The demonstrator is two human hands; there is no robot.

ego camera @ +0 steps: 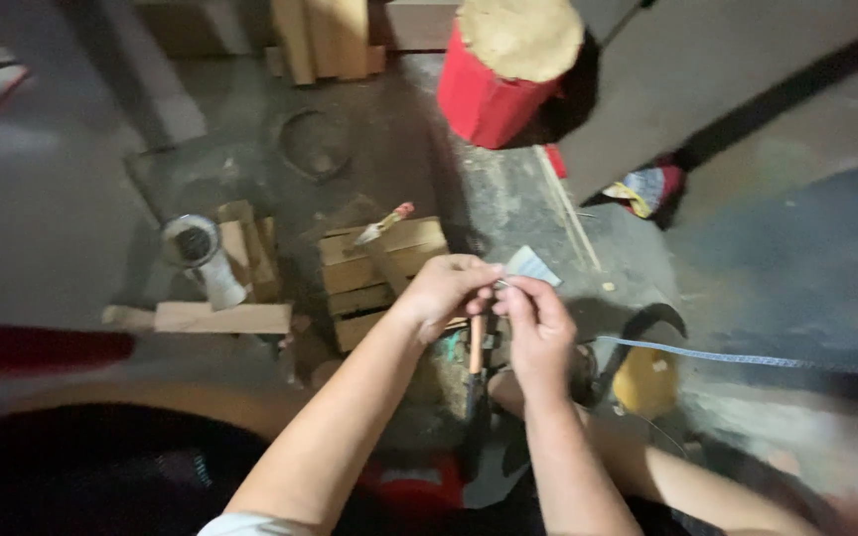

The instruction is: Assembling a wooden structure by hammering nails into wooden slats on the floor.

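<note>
At nine o'clock a grey angle grinder point(201, 256) is seen lying on the floor against a few wood offcuts point(222, 317). Just right of it, near the centre, a stack of short wooden blocks point(379, 266) is found, with a small red-tipped tool point(384, 225) resting on top.

The left hand point(441, 289) is held at the centre, its fingers pinched narrowly on a small pale strip point(530, 266) whose free end sticks out toward one o'clock. The right hand point(538, 330) is touching the left, fingertips closed on the same strip from below. Under both hands, toward six o'clock, a wooden-handled tool point(476, 359) stands roughly upright.

At twelve o'clock a red stool with a tan padded top point(504, 67) is seen. At three o'clock a blue-grey tape point(747, 358) runs across the floor to the frame's edge, past a yellow round object point(644, 381).
</note>
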